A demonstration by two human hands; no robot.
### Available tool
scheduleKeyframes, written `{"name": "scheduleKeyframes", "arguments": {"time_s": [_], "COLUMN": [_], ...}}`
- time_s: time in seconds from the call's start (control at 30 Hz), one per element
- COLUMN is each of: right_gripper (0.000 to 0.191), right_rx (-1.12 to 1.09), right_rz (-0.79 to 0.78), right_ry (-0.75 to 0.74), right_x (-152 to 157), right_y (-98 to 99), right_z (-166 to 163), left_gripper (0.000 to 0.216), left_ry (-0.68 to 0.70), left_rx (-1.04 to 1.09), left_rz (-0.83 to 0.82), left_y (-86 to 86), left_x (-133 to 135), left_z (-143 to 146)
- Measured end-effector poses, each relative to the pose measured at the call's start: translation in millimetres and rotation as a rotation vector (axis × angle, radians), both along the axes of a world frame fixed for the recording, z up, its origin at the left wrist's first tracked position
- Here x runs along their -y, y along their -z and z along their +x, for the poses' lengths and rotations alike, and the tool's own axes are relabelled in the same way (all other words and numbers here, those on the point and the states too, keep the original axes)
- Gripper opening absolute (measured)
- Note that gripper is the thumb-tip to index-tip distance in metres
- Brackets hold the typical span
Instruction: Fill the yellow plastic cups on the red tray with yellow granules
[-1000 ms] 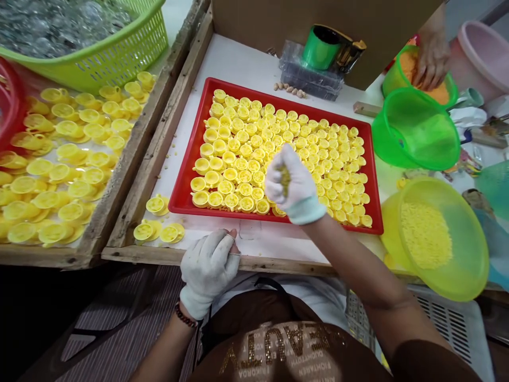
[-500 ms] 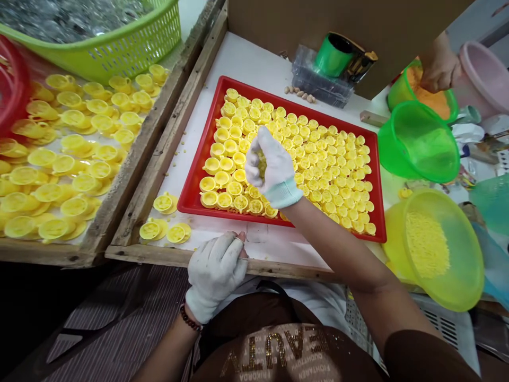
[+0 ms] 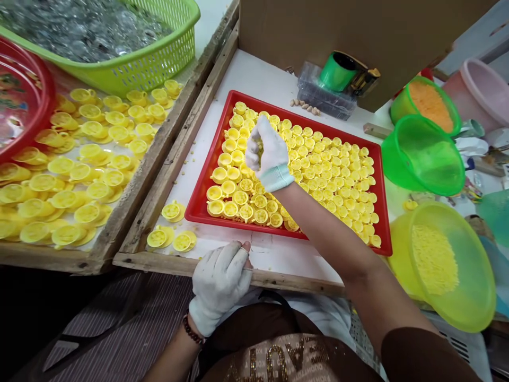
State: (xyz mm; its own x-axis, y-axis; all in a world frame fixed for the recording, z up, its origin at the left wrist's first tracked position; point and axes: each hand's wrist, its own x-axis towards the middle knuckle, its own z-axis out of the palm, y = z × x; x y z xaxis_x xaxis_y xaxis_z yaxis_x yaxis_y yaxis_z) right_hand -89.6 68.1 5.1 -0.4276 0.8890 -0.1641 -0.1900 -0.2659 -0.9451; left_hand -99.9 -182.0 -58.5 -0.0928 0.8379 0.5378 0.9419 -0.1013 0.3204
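My right hand (image 3: 268,154), in a white glove, is closed around small yellow pellets (image 3: 260,147), which show between the curled fingers. It hovers over the left part of a red tray (image 3: 286,233) packed with small yellow cups (image 3: 326,170). Some cups near the front left hold yellow bits; others there look hollow. My left hand (image 3: 221,284), also gloved, rests closed at the wooden front edge (image 3: 294,281) of the table, with a bare thumb tip showing. Whatever its fingers hold, if anything, is hidden. Left of it lie three yellow cups with saucers (image 3: 185,241).
At right stand a yellow bowl of pellets (image 3: 435,260), a green bowl (image 3: 423,154) and a bowl of orange bits (image 3: 431,106). A wooden divider (image 3: 175,132) separates more yellow cups (image 3: 63,199) and a green basket (image 3: 159,58) of clear pieces. Tape (image 3: 338,71) lies behind the tray.
The view has shifted, so everything sits slightly lower and farther right. My right hand has moved slightly left over the tray, still closed on pellets. Another person's hand has left the orange bowl.
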Motion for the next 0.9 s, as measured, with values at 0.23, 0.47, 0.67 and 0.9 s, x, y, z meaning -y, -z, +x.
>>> {"name": "scheduleKeyframes", "arguments": {"time_s": [0.23, 0.47, 0.67, 0.9], "right_gripper": [0.059, 0.063, 0.061, 0.055], "right_rx": [-0.111, -0.105, -0.107, -0.129], "right_rz": [0.105, -0.029, -0.061, -0.036], "right_ry": [0.013, 0.043, 0.017, 0.021], "right_x": [-15.6, -33.8, -39.2, -34.9], "right_y": [10.0, -4.5, -13.5, -0.6], "right_z": [-14.2, -17.7, -33.3, -46.4], "left_gripper": [0.021, 0.020, 0.023, 0.021], "left_ry": [0.007, 0.012, -0.004, -0.014], "left_rx": [0.007, 0.026, 0.021, 0.025], "left_rz": [0.001, -0.008, -0.006, -0.007], "left_y": [-0.6, 0.0, 1.0, 1.3], "left_x": [0.3, 1.8, 1.8, 2.7], "left_z": [-0.4, -0.8, -1.2, -1.8]}}
